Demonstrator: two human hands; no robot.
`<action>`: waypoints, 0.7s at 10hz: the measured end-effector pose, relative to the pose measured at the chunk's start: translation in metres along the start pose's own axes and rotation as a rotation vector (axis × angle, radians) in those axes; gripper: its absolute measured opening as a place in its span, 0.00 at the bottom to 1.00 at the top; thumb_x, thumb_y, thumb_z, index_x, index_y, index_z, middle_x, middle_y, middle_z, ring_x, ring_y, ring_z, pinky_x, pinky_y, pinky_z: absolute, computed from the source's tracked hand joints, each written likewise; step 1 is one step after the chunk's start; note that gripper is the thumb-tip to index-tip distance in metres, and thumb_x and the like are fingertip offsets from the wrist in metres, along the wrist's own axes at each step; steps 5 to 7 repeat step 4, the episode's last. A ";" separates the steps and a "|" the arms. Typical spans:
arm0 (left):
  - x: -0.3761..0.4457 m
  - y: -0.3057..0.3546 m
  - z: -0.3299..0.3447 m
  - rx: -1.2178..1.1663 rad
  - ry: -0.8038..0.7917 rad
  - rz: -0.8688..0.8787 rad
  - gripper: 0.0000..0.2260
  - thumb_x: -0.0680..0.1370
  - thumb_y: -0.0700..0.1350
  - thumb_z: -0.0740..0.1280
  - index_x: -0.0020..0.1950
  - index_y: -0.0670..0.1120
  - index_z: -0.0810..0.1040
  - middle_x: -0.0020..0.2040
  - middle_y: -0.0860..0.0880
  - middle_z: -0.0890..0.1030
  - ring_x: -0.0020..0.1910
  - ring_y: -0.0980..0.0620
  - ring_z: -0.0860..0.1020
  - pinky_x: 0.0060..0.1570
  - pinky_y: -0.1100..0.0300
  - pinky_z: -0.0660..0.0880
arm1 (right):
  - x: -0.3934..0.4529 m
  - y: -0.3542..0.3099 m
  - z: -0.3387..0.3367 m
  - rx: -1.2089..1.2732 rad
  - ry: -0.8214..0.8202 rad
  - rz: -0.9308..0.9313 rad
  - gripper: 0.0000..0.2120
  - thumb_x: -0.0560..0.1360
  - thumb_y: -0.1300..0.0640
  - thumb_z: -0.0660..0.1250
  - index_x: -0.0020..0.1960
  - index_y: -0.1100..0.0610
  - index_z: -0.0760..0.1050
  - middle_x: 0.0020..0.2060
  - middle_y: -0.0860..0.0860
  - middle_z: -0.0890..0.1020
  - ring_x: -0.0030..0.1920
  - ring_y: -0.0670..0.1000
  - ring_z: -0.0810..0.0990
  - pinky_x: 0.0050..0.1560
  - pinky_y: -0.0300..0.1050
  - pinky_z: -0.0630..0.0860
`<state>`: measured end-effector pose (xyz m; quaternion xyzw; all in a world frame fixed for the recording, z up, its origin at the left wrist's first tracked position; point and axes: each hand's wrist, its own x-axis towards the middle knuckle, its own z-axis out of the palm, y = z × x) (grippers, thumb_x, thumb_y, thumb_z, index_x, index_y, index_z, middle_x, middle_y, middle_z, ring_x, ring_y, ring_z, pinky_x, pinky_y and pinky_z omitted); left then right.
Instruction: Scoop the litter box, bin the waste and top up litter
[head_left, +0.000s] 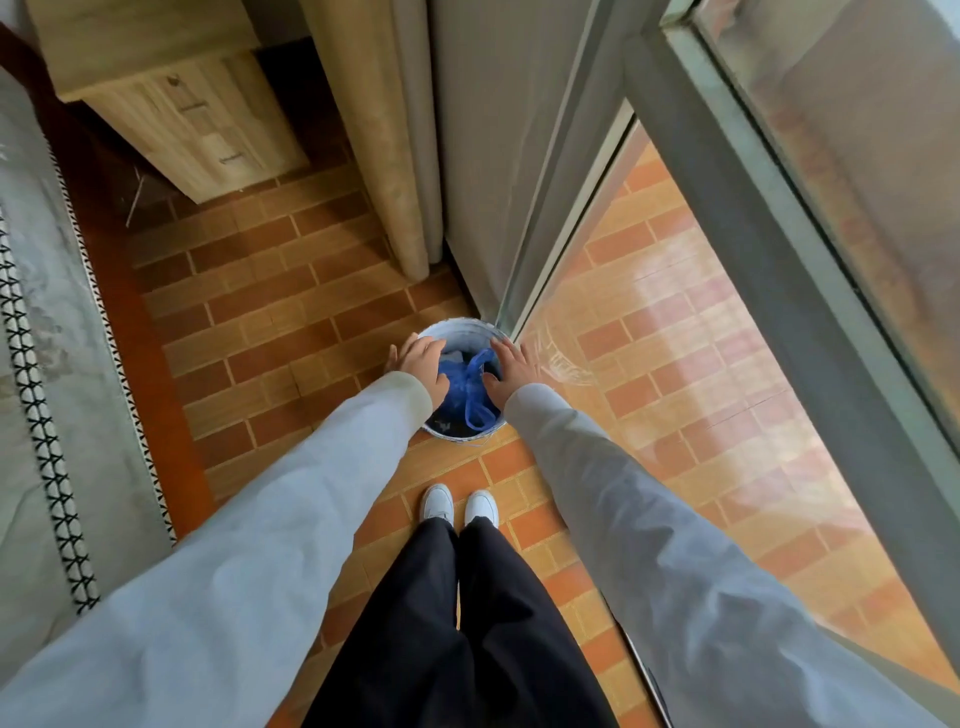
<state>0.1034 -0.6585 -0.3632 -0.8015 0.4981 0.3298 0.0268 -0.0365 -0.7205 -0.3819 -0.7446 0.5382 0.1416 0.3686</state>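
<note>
blue bag (467, 387) in bin (460, 328), between hands (422, 364)

Looks like a bedroom at home: bed (47, 322) on the left, wooden drawer unit (197, 119) far left, curtain (384, 135), sliding glass door (727, 364) right (brick-pattern floor (270, 322) too).

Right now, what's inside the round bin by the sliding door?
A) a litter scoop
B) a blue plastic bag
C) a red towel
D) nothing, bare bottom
B: a blue plastic bag with looped handles sits inside the white bin, between the left hand and the right hand reaching over the rim.
</note>
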 end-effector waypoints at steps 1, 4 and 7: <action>-0.005 -0.001 -0.009 -0.044 0.024 -0.005 0.23 0.80 0.40 0.57 0.75 0.47 0.59 0.76 0.49 0.59 0.77 0.49 0.50 0.75 0.49 0.44 | -0.008 -0.005 -0.010 0.045 0.035 -0.021 0.28 0.80 0.53 0.59 0.77 0.54 0.55 0.76 0.51 0.57 0.77 0.55 0.50 0.76 0.52 0.50; -0.041 -0.006 -0.052 -0.060 0.152 0.101 0.24 0.80 0.42 0.60 0.75 0.47 0.59 0.75 0.47 0.62 0.76 0.48 0.54 0.74 0.50 0.50 | -0.048 -0.030 -0.043 0.100 0.234 -0.168 0.26 0.77 0.56 0.64 0.74 0.59 0.62 0.72 0.55 0.66 0.74 0.56 0.60 0.74 0.48 0.55; -0.041 -0.006 -0.052 -0.060 0.152 0.101 0.24 0.80 0.42 0.60 0.75 0.47 0.59 0.75 0.47 0.62 0.76 0.48 0.54 0.74 0.50 0.50 | -0.048 -0.030 -0.043 0.100 0.234 -0.168 0.26 0.77 0.56 0.64 0.74 0.59 0.62 0.72 0.55 0.66 0.74 0.56 0.60 0.74 0.48 0.55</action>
